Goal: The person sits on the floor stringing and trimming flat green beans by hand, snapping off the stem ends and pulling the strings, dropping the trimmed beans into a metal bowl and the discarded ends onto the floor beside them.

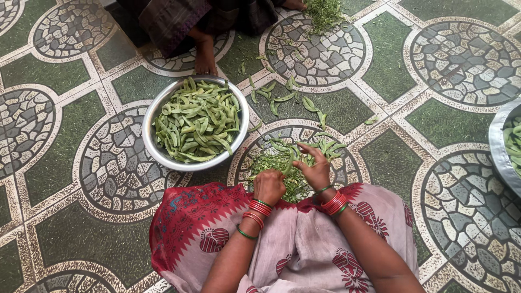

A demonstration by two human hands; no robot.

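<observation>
- Where the view starts, nearest the camera, a pink cloth (304, 249) with red prints covers the person's lap, and both forearms reach forward over it, each wrist ringed with red and green bangles (335, 203).
- Just past the lap, the left hand (269, 186) is curled into a loose fist, its fingers closed on a green bean pod (289, 164) that sticks out toward the right hand.
- The right hand (315, 169) meets that same pod from the other side, its fingers (305, 147) partly spread and bent, the tips pinching at the pod.
- Under both hands, on the patterned tile floor (54, 179), lies a heap of thin green trimmings (282, 174), with loose whole pods (325, 145) just beyond it.
- To the left of the hands stands a round metal bowl (150, 123), full of pods.
- At the right edge, part of a second metal bowl (499, 149) shows, also holding pods.
- Farther off, scattered pods (282, 95) lie on the floor.
- Farthest away, another person's bare foot (205, 58) and dark cloth (179, 19) sit beyond the first bowl, near another pile of trimmings (324, 12).
</observation>
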